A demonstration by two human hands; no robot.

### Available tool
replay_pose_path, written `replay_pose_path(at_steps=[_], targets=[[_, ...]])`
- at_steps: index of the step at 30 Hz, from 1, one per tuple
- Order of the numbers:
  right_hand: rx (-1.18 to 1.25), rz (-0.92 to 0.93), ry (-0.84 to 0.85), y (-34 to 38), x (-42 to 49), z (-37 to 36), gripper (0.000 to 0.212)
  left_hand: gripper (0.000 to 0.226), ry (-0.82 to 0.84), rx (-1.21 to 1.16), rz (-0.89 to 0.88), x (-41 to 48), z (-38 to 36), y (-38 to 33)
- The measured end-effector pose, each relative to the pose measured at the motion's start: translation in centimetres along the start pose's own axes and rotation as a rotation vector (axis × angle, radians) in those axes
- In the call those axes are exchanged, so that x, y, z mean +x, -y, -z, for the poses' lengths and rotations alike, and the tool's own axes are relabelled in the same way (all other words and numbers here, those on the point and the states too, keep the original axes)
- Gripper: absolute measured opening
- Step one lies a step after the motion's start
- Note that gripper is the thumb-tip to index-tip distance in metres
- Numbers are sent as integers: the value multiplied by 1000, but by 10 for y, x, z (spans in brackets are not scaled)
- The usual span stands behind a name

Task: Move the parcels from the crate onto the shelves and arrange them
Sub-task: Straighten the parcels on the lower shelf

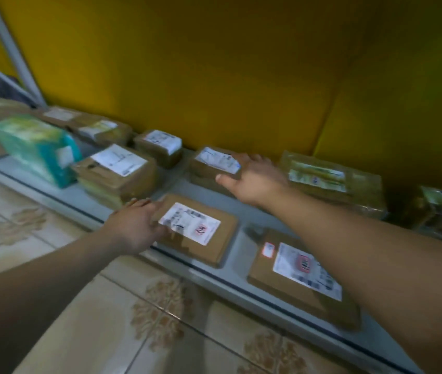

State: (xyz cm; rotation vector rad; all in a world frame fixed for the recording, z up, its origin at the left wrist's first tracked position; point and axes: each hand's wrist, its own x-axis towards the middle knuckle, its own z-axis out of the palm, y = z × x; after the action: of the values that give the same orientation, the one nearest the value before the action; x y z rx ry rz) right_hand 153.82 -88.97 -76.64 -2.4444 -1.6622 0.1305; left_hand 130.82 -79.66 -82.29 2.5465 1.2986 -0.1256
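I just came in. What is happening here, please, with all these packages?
A person is arranging parcels on a low grey shelf against a yellow wall. The left hand touches the left edge of a flat brown cardboard parcel with a white label at the shelf's front; blur hides whether it grips. The right hand rests, fingers spread, on a small brown parcel with a white label further back. Other parcels lie around them.
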Motion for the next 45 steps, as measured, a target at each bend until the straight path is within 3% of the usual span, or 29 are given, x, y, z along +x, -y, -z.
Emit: replay_pose_path(at_steps=[4,17,21,25,30,33,38,45], targets=[[4,18,53,59,15,-10,73,70,-12,28,38,-1,23,63],[-3,-207,220,174,75,-12,81,65,9,-157,-31,55,79,211],[80,-217,239,193,113,-47,80,54,-29,-309,-74,96,82,217],[273,-227,207,201,164,-97,83,62,-29,-488,21,141,72,220],[397,-212,165,206,186,-139,87,45,106,-710,128,159,48,227],[430,-263,103,209,186,-138,85,57,79,-824,57,159,43,232],[484,-392,1,224,196,-138,63,57,103,-815,-84,163,45,241],[396,-375,-23,233,182,-147,60,59,248,-620,-175,165,61,254]])
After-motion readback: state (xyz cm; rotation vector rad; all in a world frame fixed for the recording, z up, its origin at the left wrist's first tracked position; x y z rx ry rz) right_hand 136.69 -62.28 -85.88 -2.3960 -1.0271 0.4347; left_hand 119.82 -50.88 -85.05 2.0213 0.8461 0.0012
